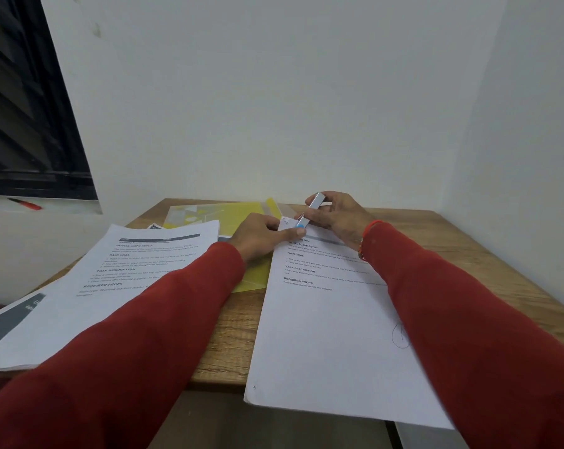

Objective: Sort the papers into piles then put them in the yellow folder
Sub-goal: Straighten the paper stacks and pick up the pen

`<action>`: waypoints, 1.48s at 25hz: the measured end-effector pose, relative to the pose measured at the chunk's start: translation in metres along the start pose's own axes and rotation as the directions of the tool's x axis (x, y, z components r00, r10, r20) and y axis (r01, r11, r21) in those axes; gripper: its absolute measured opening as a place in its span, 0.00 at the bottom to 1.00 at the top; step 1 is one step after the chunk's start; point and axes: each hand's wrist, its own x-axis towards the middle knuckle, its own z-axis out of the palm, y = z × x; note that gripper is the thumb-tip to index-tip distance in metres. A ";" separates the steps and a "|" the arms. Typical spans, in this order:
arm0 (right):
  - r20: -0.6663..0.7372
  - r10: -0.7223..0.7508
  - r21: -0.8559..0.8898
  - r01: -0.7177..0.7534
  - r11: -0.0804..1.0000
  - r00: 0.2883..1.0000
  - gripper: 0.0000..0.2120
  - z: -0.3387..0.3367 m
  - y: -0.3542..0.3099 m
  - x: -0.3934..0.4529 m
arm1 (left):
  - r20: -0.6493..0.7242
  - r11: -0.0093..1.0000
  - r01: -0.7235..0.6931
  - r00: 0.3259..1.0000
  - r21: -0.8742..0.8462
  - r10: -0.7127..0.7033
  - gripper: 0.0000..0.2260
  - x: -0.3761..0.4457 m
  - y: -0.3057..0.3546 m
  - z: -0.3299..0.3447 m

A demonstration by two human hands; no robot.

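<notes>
**Stapler at top corner of right-hand paper pile**

Right hand grips a silver stapler, fingers curled round it, its blue-tipped nose down on the top left corner of the right paper pile. Left hand presses that same corner, thumb flat on the sheet, other fingers curled at the edge just beside the stapler nose. This pile lies along the right side of the tabletop and overhangs its near edge. Left paper pile sits at the near left corner, hanging off the left edge, partly under the left sleeve. Yellow folder lies flat at the far middle of the tabletop, between and partly under both piles. Red pen on the window ledge, off the tabletop.
</notes>
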 end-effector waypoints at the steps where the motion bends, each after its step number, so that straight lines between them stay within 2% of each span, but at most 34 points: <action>1: -0.022 -0.013 -0.008 0.013 1.000 1.000 0.08 0.001 -0.001 0.002 | -0.028 1.000 -0.005 1.000 -0.027 0.005 0.17 0.000 0.001 0.000; 3: -0.051 -0.032 -0.011 0.031 0.999 0.998 0.09 0.003 -0.003 0.004 | -0.053 0.999 -0.012 0.999 -0.049 0.009 0.19 0.000 0.002 0.000; 5: -0.036 0.007 0.012 -0.006 1.000 0.999 0.09 0.004 -0.004 0.003 | -0.006 1.000 -0.002 1.000 -0.022 0.002 0.18 0.000 -0.001 0.000; 7: -0.011 0.071 0.088 -0.070 0.994 0.997 0.09 0.002 -0.002 0.000 | 0.008 0.997 -0.032 0.999 0.066 0.032 0.16 -0.001 -0.003 0.001; 9: -0.027 0.104 0.193 -0.097 0.977 0.994 0.09 -0.005 -0.005 -0.002 | 0.006 0.995 -0.062 0.998 0.074 0.061 0.16 -0.001 -0.002 0.003; 11: -0.101 0.092 0.227 -0.067 0.972 0.991 0.10 -0.017 -0.010 -0.003 | 0.050 0.998 -0.060 0.997 -0.016 0.061 0.18 -0.001 -0.002 0.003; 13: -0.236 0.085 0.206 -0.036 0.978 0.968 0.15 -0.035 -0.010 -0.003 | 0.078 0.996 -0.069 0.994 -0.054 0.073 0.22 -0.001 -0.005 0.002; 15: -0.357 0.073 0.115 -0.034 0.993 0.931 0.17 -0.057 -0.006 -0.007 | 0.055 0.994 -0.099 0.993 -0.050 0.102 0.23 0.001 -0.008 0.005; 18: -0.468 0.027 -0.209 -0.140 0.968 0.883 0.19 -0.077 -0.001 -0.024 | -0.007 0.982 -0.186 0.982 0.034 0.187 0.22 -0.001 -0.006 0.006; 20: -0.489 -0.015 -0.402 -0.211 0.891 0.872 0.16 -0.081 0.001 -0.041 | -0.043 0.976 -0.214 0.975 0.048 0.217 0.20 0.000 -0.004 0.006; 24: -0.463 -0.035 -0.586 -0.277 0.762 0.885 0.10 -0.084 0.016 -0.064 | -0.067 0.980 -0.184 0.980 0.077 0.189 0.19 -0.003 0.002 0.002; 27: -0.458 -0.008 -0.620 -0.313 0.719 0.889 0.12 -0.087 0.017 -0.072 | 0.045 0.985 -0.141 0.990 0.103 0.137 0.25 -0.015 0.012 0.003; 29: -0.472 -0.025 -0.648 -0.328 0.687 0.881 0.13 -0.090 0.016 -0.077 | 0.062 0.983 -0.157 0.986 0.091 0.152 0.27 -0.022 0.027 -0.001; 31: -0.510 -0.044 -0.666 -0.361 0.653 0.859 0.14 -0.094 0.017 -0.080 | -0.001 0.986 -0.167 0.986 0.026 0.167 0.27 -0.026 0.048 -0.018; 33: -0.538 -0.051 -0.647 -0.373 0.665 0.841 0.12 -0.099 0.017 -0.082 | -0.065 0.985 -0.173 0.983 -0.006 0.172 0.27 -0.033 0.065 -0.047; 37: -0.496 -0.211 -0.675 -0.221 0.704 0.842 0.09 -0.074 0.000 -0.090 | -0.172 0.989 -0.144 0.974 0.017 0.145 0.27 -0.059 0.055 -0.126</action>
